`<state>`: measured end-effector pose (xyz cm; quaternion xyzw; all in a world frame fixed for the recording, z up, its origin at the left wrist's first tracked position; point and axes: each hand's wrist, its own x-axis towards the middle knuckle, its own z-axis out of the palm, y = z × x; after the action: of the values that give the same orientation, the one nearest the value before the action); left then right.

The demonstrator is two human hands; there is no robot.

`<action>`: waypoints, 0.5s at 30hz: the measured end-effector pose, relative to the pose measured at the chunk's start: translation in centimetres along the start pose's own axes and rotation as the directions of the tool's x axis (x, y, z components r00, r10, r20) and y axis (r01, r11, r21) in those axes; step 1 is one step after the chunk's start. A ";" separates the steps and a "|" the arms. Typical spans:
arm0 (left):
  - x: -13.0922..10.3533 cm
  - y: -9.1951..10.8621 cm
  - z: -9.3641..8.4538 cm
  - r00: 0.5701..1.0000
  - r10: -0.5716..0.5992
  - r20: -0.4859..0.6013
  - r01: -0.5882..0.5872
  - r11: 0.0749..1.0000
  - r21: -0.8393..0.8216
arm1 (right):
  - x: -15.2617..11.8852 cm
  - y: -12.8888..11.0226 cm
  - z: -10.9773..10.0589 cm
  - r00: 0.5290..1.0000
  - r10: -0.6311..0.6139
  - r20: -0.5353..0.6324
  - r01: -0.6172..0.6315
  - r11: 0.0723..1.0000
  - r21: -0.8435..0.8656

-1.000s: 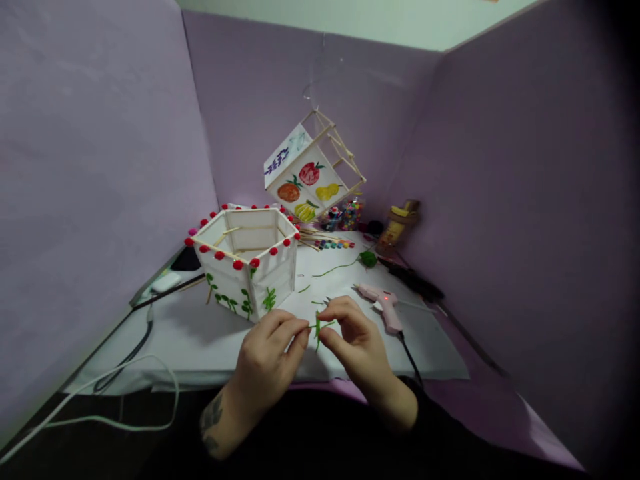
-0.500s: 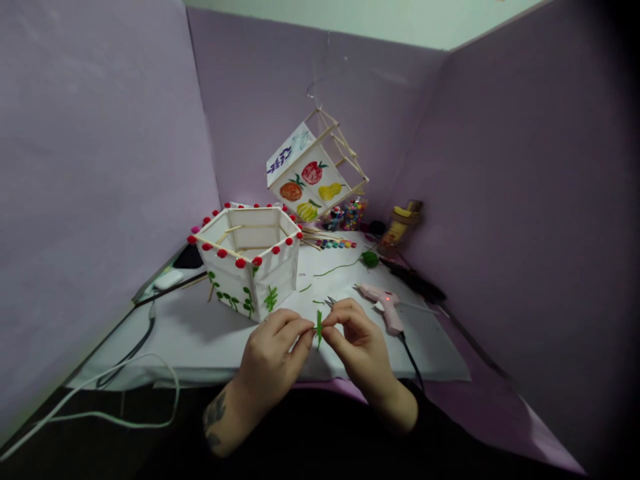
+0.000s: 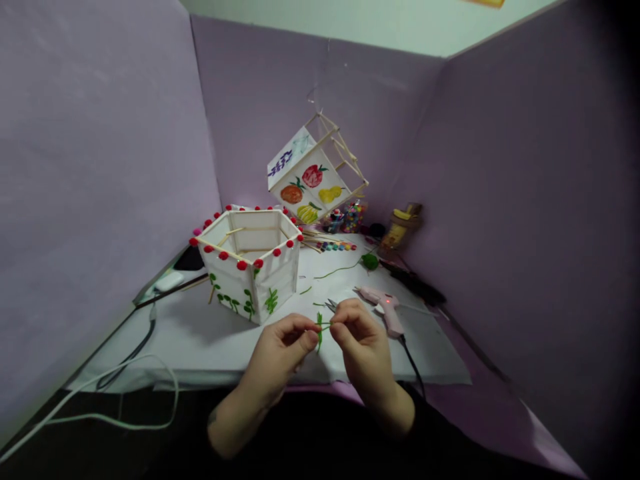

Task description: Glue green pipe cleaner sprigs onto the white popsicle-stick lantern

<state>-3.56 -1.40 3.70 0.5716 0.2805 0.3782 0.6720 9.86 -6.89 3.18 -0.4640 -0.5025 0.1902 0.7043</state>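
Between my hands hangs a small bundle of green yarn, with a thin strand stretched sideways from it. My left hand is closed, thumb and forefinger pinching the yarn at the bundle. My right hand is closed too, pinching the strand's end a little to the right. Metal scissor tips poke out beside my right fingers; whether that hand holds them or they lie behind it, I cannot tell. Short green yarn pieces lie on the white table cover beyond.
A white paper lantern frame rimmed with red pompoms stands left. A fruit-painted lantern hangs tilted behind. To the right lie a pink glue gun with a lit red light and a green yarn ball. A white cable loops at front left.
My right hand has drawn slightly away to the right, and the strand between my hands now shows taut. My left hand has turned, with its thumb nearer the bundle.
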 end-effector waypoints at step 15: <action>0.0 0.3 0.0 0.999 0.011 -0.036 -0.016 0.986 -0.164 | -0.2 -0.6 0.4 0.990 0.062 0.129 -0.050 0.995 -0.089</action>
<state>-3.58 -1.39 3.98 0.5096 0.2564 0.4145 0.7090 9.31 -7.10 3.62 -0.4939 -0.5422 0.2185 0.6437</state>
